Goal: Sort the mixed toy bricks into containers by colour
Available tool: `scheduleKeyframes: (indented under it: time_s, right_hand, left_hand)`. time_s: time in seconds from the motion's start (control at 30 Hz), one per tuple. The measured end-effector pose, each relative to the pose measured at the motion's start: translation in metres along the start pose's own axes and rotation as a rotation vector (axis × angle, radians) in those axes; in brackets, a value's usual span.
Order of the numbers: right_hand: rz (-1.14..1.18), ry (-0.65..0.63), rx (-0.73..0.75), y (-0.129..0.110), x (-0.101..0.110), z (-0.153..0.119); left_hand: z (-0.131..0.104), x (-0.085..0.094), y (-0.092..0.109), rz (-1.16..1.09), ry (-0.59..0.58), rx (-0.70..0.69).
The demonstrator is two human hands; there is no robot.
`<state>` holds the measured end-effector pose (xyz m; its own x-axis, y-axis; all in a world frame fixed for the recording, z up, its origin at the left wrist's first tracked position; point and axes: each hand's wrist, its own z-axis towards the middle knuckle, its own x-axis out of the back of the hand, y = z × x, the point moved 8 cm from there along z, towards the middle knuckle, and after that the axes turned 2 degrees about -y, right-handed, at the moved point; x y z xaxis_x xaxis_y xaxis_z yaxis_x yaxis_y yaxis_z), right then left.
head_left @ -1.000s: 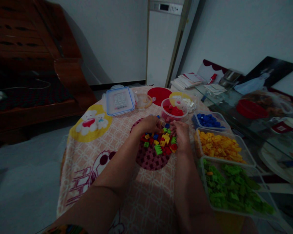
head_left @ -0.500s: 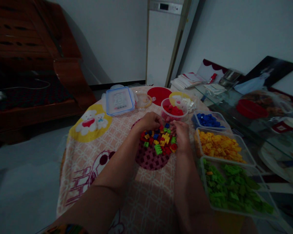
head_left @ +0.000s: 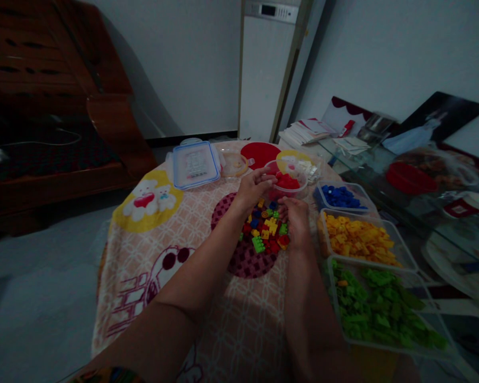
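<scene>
My left hand [head_left: 256, 187] reaches over the near left rim of a round clear tub [head_left: 303, 186] of red building bricks [head_left: 288, 181]. Its fingers are apart, and no brick shows in them. Beside the right edge of a mixed pile of building bricks [head_left: 268, 227], my right hand [head_left: 295, 215] has its fingers curled together; whatever they may hold is hidden. Red, yellow, green and blue bricks make up the pile, which lies on a dark round patch of the tablecloth [head_left: 245, 266]. My left forearm covers part of its left side.
To the right stand clear boxes of blue bricks [head_left: 341, 197], yellow bricks [head_left: 359, 240] and green bricks [head_left: 383, 308]. A blue-rimmed lid [head_left: 196, 165], a round clear lid [head_left: 233, 164] and a red disc [head_left: 259, 154] lie at the back. A cluttered glass table [head_left: 387, 186] adjoins on the right.
My left hand has moved from the brick pile up and forward to the tub of red bricks, and its fingers have opened. My right hand has stayed almost still.
</scene>
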<state>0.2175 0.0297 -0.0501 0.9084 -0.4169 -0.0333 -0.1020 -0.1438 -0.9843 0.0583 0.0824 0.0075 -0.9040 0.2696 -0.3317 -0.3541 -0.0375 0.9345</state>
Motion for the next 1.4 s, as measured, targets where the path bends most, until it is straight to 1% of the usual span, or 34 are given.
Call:
scheduleKeyframes:
  time_s: [0.07,0.1,0.17,0.23,0.3,0.33,0.37,0.43,0.53,0.6,0.67,0.73,0.77,0.9,0.97,1.0,1.1,1.17,1.3,1.4]
  right_hand:
    - [-0.009,-0.005,0.001,0.0,0.0,0.0]
    - [-0.015,-0.007,0.001,0.0,0.0,0.0]
    - [-0.025,-0.009,0.0,0.001,0.0,0.0]
    - [-0.028,-0.011,0.009,0.001,0.001,0.0]
    - [-0.028,-0.022,0.025,0.001,0.001,0.0]
    - [-0.029,-0.025,0.029,0.0,0.001,0.0]
    - [-0.031,-0.026,0.031,0.0,0.001,0.0]
    - [-0.037,-0.023,0.028,0.001,0.001,0.001]
    - [-0.048,-0.018,0.029,0.002,0.001,0.002]
    - [-0.055,-0.021,0.035,0.002,0.001,0.003]
    - [-0.06,-0.024,0.042,0.002,0.001,0.003]
    - [-0.06,-0.027,0.045,0.001,0.001,0.003]
    - [-0.06,-0.026,0.042,0.001,0.001,0.002]
    - [-0.042,-0.025,0.023,0.001,0.0,0.001]
    - [-0.031,-0.02,0.025,0.0,0.0,0.0]
    - [-0.028,-0.016,0.025,0.0,0.0,0.0]
    - [-0.033,-0.012,0.019,-0.001,0.0,-0.001]
    - [-0.041,-0.014,0.021,-0.001,0.001,-0.001]
    - [-0.039,-0.012,0.026,0.0,0.001,0.0]
    - [-0.025,-0.015,0.022,0.002,0.001,0.001]
  left_hand:
    - [0.002,0.013,0.011,0.087,-0.014,-0.033]
    - [0.004,0.023,0.017,0.161,-0.016,-0.04]
    - [0.005,0.046,0.029,0.398,-0.032,-0.028]
    - [0.003,0.071,0.039,0.729,-0.048,0.011]
    - [-0.001,0.088,0.041,1.034,-0.132,0.096]
    - [-0.004,0.095,0.038,1.137,-0.182,0.156]
    - [-0.007,0.099,0.035,1.205,-0.227,0.225]
    - [-0.015,0.104,0.024,1.222,-0.3,0.371]
    - [-0.026,0.1,0.005,1.118,-0.394,0.557]
    - [-0.031,0.095,-0.004,1.091,-0.435,0.628]
    - [-0.032,0.09,-0.009,1.1,-0.448,0.659]
    - [-0.031,0.082,-0.012,1.112,-0.458,0.64]
    - [-0.029,0.077,-0.013,1.113,-0.463,0.608]
    - [-0.018,0.059,-0.01,1.073,-0.459,0.372]
    - [-0.013,0.056,-0.01,1.055,-0.478,0.275]
    - [-0.012,0.056,-0.011,1.059,-0.496,0.253]
    - [-0.009,0.059,-0.016,1.107,-0.525,0.254]
    - [-0.009,0.058,-0.017,1.16,-0.529,0.265]
    - [-0.013,0.047,-0.017,1.26,-0.529,0.289]
    - [-0.016,0.039,-0.015,1.271,-0.534,0.285]
